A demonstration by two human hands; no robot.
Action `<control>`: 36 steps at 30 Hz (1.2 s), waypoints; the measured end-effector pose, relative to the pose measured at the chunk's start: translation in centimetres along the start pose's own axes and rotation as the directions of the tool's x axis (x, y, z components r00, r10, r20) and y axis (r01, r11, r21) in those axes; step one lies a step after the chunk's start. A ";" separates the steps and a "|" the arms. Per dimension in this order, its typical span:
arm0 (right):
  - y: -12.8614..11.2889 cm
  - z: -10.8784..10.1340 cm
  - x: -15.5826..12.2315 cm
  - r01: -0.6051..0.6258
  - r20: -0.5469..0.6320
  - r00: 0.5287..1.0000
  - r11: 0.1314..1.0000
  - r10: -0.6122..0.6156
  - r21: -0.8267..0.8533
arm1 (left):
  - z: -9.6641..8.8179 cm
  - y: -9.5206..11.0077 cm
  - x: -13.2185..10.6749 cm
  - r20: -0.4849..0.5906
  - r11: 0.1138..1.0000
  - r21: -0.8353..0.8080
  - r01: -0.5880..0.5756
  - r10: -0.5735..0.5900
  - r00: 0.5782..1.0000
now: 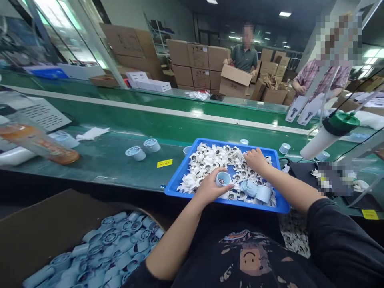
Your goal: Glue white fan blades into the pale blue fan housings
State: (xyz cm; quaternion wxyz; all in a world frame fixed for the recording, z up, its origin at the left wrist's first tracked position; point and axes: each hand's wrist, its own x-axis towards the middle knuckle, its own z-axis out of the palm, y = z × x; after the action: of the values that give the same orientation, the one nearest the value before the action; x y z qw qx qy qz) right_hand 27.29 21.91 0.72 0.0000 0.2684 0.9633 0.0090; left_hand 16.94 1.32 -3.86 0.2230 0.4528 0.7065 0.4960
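My left hand point(211, 185) is closed round a small pale blue plastic cup point(223, 179), held over the near side of a blue tray point(180, 176). The tray is heaped with several white fan-shaped impellers point(207, 162) and holds two more pale blue cups point(256, 191). My right hand point(255, 159) reaches into the far right of the heap, fingers curled down onto the impellers; what they pinch is hidden.
A cardboard box point(45, 224) full of pale blue cups point(114, 248) stands at lower left. Two finished cups point(143, 149) lie on the green conveyor belt point(120, 116). An orange bottle point(39, 144) lies left. A hanging tool point(330, 134) is at right. Two people handle cartons beyond the belt.
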 end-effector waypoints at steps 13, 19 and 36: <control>-3.1 -0.7 -12.4 0.097 -0.060 0.993 0.392 -0.104 0.915 | -0.7 2.4 -4.9 0.064 0.914 0.025 -0.404 0.402 0.914; -4.8 -2.4 -14.0 0.310 -0.252 0.951 0.550 -0.179 0.776 | 0.0 3.2 -5.7 0.081 0.785 0.226 -0.577 0.575 0.814; -3.9 -2.0 -14.3 0.487 -0.442 0.863 0.643 -0.246 0.592 | 1.8 4.6 -6.2 -0.031 0.649 0.398 -0.648 0.716 0.698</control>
State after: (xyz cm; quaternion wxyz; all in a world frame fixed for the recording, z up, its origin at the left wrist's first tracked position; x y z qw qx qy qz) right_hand 37.45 11.14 2.60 -0.2538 0.0399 0.9173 -0.3041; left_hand 23.31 -2.66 -1.31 -0.1334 0.6702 0.5780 0.4462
